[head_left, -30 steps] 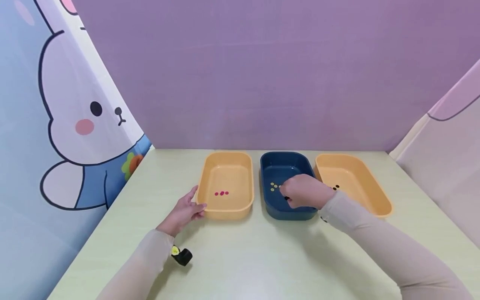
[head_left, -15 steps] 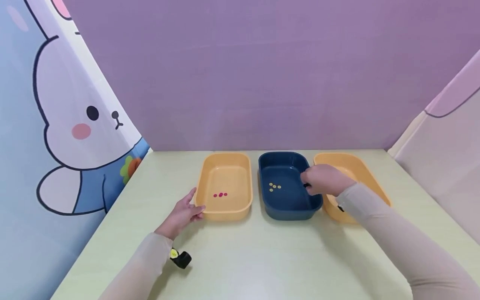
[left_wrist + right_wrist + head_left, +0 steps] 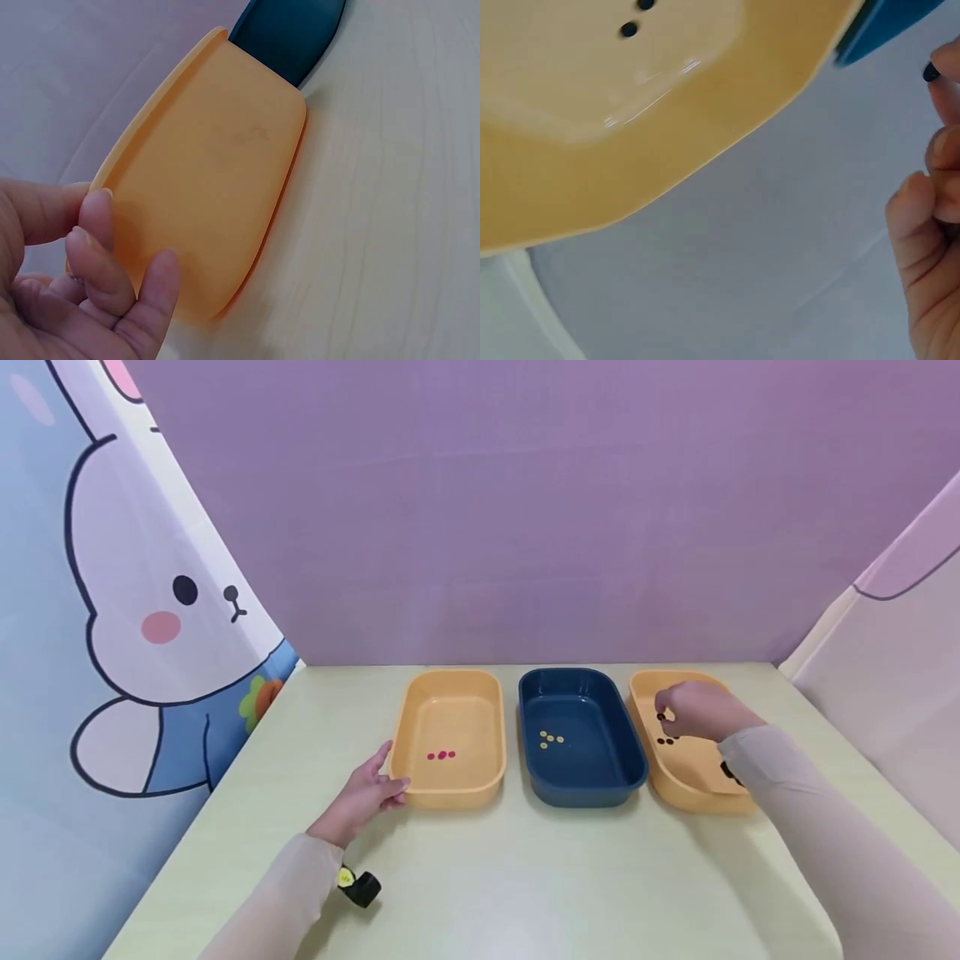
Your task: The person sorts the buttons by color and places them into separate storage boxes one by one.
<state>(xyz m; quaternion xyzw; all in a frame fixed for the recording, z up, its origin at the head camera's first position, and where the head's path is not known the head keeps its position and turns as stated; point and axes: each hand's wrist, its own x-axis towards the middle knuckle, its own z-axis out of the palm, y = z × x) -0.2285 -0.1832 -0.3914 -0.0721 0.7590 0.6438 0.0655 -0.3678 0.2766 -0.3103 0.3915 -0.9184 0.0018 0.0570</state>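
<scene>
In the head view my right hand (image 3: 705,708) hovers over the right yellow tray (image 3: 697,767). Between thumb and finger it pinches a black button (image 3: 930,72), seen at the edge of the right wrist view. A few black buttons (image 3: 661,741) lie on that tray's floor, partly hidden by the hand. My left hand (image 3: 360,797) grips the near-left corner of the left yellow tray (image 3: 457,781), where several red buttons (image 3: 442,755) lie. In the left wrist view its fingers are at the rim and outer wall of this tray (image 3: 202,165).
Between the yellow trays stands a dark blue tray (image 3: 581,777) with several yellow buttons (image 3: 551,738) in it. All three trays sit on a pale wooden table (image 3: 480,877). A purple cloth (image 3: 525,510) hangs behind it, and a rabbit-print cloth (image 3: 120,568) is at the left.
My right hand has moved right from above the blue tray to above the right yellow tray, carrying the black button. The left hand has stayed at its tray corner.
</scene>
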